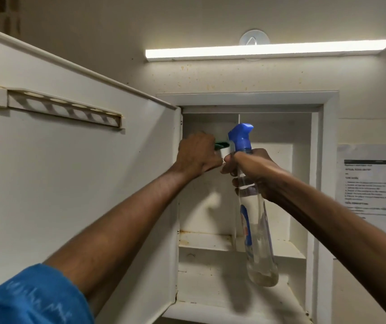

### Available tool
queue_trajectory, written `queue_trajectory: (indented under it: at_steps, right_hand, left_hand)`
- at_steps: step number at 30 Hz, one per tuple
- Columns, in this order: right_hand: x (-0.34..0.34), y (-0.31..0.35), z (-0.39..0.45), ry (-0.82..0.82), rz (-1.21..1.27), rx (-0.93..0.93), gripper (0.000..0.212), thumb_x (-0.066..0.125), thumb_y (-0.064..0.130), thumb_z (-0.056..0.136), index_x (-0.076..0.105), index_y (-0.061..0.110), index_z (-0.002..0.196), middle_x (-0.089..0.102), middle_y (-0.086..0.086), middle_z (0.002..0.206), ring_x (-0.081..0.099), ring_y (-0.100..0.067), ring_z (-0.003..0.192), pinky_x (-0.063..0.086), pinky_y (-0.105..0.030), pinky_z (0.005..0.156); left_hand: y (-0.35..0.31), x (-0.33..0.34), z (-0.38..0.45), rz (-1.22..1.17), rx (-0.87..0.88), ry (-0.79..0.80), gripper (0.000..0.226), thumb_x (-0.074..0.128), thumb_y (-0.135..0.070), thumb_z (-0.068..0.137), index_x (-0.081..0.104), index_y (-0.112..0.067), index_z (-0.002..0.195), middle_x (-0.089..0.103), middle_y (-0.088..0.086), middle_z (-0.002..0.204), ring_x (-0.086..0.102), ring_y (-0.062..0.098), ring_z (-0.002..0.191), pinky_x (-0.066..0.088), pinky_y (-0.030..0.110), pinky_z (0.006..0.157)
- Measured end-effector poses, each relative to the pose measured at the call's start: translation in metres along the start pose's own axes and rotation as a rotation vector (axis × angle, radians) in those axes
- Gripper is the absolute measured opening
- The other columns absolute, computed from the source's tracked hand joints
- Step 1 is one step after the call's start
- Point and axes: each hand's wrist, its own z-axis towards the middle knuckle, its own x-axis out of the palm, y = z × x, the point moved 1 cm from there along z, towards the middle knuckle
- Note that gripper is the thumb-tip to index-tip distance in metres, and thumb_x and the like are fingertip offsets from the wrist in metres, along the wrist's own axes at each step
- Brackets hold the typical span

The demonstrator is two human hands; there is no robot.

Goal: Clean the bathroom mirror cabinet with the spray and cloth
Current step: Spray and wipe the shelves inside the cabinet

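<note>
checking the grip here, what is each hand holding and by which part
The right hand grips the spray bottle by its neck, below the blue trigger head. The left hand clutches something dark green; what it is cannot be told.

No legible text inside the open cabinet

A printed notice (374,183) taped to the wall at right carries a dark header bar and lines of type, all too blurred to read; the blue-and-red label (245,220) on the clear spray bottle (255,206) is likewise unreadable.
</note>
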Motion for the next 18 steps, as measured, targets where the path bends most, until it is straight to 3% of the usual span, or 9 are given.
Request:
queue_trajectory:
  at_steps: [2, 4, 8, 10, 14, 18]
  right_hand:
    - [-0.006, -0.002, -0.002, 0.009, 0.012, 0.012, 0.036, 0.074, 0.006, 0.071, 0.066, 0.006, 0.106, 0.062, -0.006, 0.078, 0.062, -0.021, 0.063, 0.057, -0.032, 0.058]
    - [-0.011, -0.002, -0.004, 0.01, 0.02, 0.015, 0.037, 0.074, 0.006, 0.072, 0.065, 0.005, 0.108, 0.061, -0.007, 0.078, 0.062, -0.02, 0.063, 0.056, -0.031, 0.056]
    - [-0.017, -0.002, -0.007, 0.011, 0.021, 0.005, 0.039, 0.074, 0.006, 0.072, 0.066, 0.004, 0.111, 0.06, -0.007, 0.078, 0.061, -0.02, 0.061, 0.054, -0.028, 0.052]
    - [-0.021, -0.003, -0.009, 0.018, 0.04, 0.0, 0.04, 0.074, 0.005, 0.073, 0.065, 0.003, 0.112, 0.059, -0.007, 0.078, 0.061, -0.019, 0.061, 0.054, -0.027, 0.05]
    - [-0.024, -0.004, -0.011, 0.038, 0.087, -0.014, 0.039, 0.072, 0.003, 0.074, 0.064, 0.002, 0.112, 0.059, -0.007, 0.078, 0.059, -0.019, 0.06, 0.053, -0.026, 0.048]
    - [-0.016, 0.0, -0.008, 0.057, 0.061, -0.013, 0.04, 0.073, 0.005, 0.073, 0.064, 0.005, 0.111, 0.059, -0.006, 0.075, 0.061, -0.019, 0.06, 0.055, -0.029, 0.053]
  left_hand:
    - [0.002, 0.003, 0.005, -0.07, -0.063, 0.114, 0.045, 0.061, -0.059, 0.075, 0.061, -0.014, 0.078, 0.057, 0.0, 0.07, 0.055, 0.018, 0.063, 0.046, 0.027, 0.057]
    - [0.003, 0.002, 0.008, -0.052, -0.082, 0.121, 0.042, 0.064, -0.057, 0.073, 0.06, -0.016, 0.08, 0.057, 0.0, 0.071, 0.056, 0.018, 0.065, 0.047, 0.028, 0.058]
    - [-0.003, 0.0, 0.004, -0.148, -0.163, -0.014, 0.018, 0.066, -0.022, 0.077, 0.066, -0.008, 0.088, 0.066, 0.007, 0.082, 0.064, 0.025, 0.075, 0.055, 0.033, 0.063]
    - [-0.005, -0.005, -0.003, -0.137, -0.225, -0.157, 0.01, 0.059, -0.011, 0.079, 0.066, -0.005, 0.083, 0.066, 0.011, 0.077, 0.064, 0.028, 0.07, 0.057, 0.036, 0.062]
    - [-0.007, -0.018, -0.01, 0.03, -0.329, -0.482, 0.013, 0.06, -0.001, 0.083, 0.063, -0.003, 0.07, 0.064, 0.013, 0.062, 0.065, 0.03, 0.056, 0.048, 0.025, 0.05]
    - [-0.028, -0.008, -0.013, 0.007, -0.384, -0.439, 0.003, 0.071, -0.004, 0.079, 0.069, -0.002, 0.079, 0.068, 0.013, 0.068, 0.069, 0.027, 0.062, 0.042, 0.022, 0.048]
